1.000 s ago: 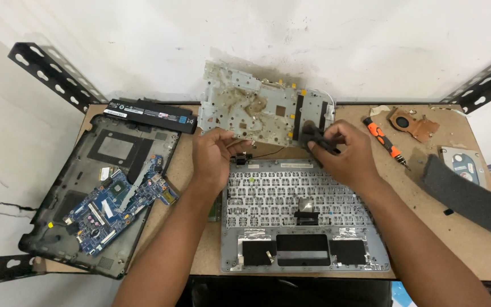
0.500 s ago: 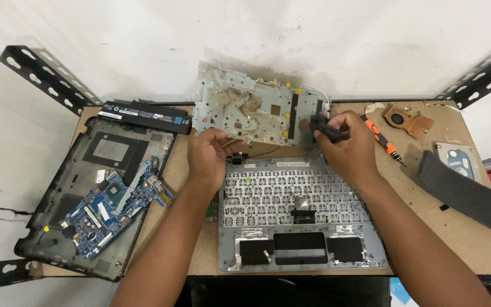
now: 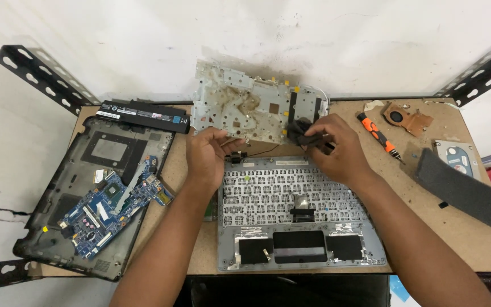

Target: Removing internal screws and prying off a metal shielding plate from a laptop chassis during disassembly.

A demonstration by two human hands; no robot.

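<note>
Surface: brown fibreboard table (image 3: 427, 227), pushed against a white wall (image 3: 257, 34) stained dark just above the work. Black slotted shelf brackets (image 3: 35, 74) run off both back corners.

Left hand (image 3: 206, 156): fingers curled, pinching the lower edge of the metal plate (image 3: 245, 105), which stands tilted at the back of the table against the wall. The plate is corroded, with brown spots.

Right hand (image 3: 336, 150): closed around a dark cloth (image 3: 299, 132), pressed against the plate's right part.

Below the hands, flat on the table: grey palmrest (image 3: 296, 216), underside up, keyboard back exposed.

Left, overhanging the edge: black base cover (image 3: 103, 153) with a blue board (image 3: 109, 207) lying in it; black battery (image 3: 143, 115) behind it.

Right: orange screwdriver (image 3: 377, 135), copper heatsink (image 3: 407, 117), grey foam pad (image 3: 461, 187) partly over a drive (image 3: 458, 159).
</note>
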